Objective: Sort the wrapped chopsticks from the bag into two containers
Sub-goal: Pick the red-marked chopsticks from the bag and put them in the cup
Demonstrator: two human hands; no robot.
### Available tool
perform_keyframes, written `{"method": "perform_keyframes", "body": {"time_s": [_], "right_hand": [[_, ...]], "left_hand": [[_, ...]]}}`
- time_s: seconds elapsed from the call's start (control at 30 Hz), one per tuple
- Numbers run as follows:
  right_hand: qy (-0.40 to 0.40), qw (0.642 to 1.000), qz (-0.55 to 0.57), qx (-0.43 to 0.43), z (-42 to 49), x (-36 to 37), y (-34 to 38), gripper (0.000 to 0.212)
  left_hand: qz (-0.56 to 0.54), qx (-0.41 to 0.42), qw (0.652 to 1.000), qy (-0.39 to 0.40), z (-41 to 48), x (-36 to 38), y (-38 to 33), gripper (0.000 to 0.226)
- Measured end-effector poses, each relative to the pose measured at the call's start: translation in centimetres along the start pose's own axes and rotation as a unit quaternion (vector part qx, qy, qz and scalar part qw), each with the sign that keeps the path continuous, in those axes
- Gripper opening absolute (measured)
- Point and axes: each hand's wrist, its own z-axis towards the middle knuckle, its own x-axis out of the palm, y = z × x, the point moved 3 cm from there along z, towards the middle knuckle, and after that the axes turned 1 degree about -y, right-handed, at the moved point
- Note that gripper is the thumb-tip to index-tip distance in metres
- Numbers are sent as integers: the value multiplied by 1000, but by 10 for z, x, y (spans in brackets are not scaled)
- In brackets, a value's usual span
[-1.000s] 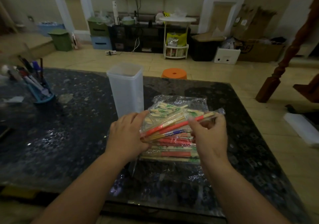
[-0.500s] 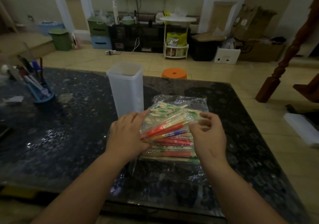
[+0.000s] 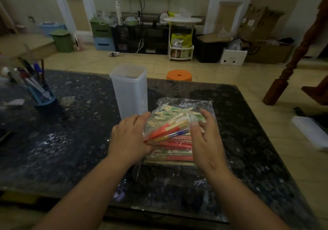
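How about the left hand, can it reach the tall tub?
Probably yes: the tub stands just beyond the left hand, nothing between them, though that hand is busy gripping chopsticks.

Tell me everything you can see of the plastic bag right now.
The plastic bag is thin, clear, crinkled film. It lies on the dark speckled table, in front of and just right of the tall white container. It is full of wrapped chopsticks in red, green and blue-printed sleeves, most of them lying crosswise. The left hand grips its left side, lifting a tilted bunch of chopsticks. The right hand rests open fingers on its right side. I cannot tell whether its mouth is open.
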Motion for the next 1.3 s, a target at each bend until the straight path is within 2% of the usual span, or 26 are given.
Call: {"method": "perform_keyframes", "body": {"time_s": [0.07,0.13,0.23,0.33,0.43,0.5,0.6,0.67,0.8,0.9,1.0,1.17,1.3], "right_hand": [[-26,999,-16,-8,1,-9,2,24],[5,997,-74,2,4,-14,3,7],[112,987,-108,46,3,-7,-2,8],[189,971,-138,46,-1,-2,-2,12],[314,926,-211,12,-10,9,0,9],[354,897,-266,-10,-15,15,-1,7],[401,863,-308,11,-21,24,-10,7],[420,840,-342,27,-24,29,-17,18],[427,823,-375,-4,-29,40,-34,60],[408,807,-424,-46,-33,43,-41,76],[372,789,-486,-55,-35,41,-52,76],[281,823,-487,-83,-28,41,-68,54],[248,822,-501,-110,-24,44,-77,47]], "left_hand": [[2,-13,1000,5,1,-1,2,103],[2,-19,1000,7,1,-2,3,104],[8,-20,1000,14,0,-2,3,105],[8,-21,1000,17,0,-3,2,106],[6,-23,1000,16,0,-3,1,106],[8,-25,1000,15,0,-2,1,106],[12,-23,1000,11,2,-1,2,107],[13,-23,1000,12,1,-1,2,107],[13,-24,1000,15,1,-2,2,108],[14,-25,999,17,1,-2,2,108],[10,-27,999,25,1,-2,2,109],[9,-25,999,27,1,-2,3,109],[10,-25,999,27,1,1,3,108]]}}
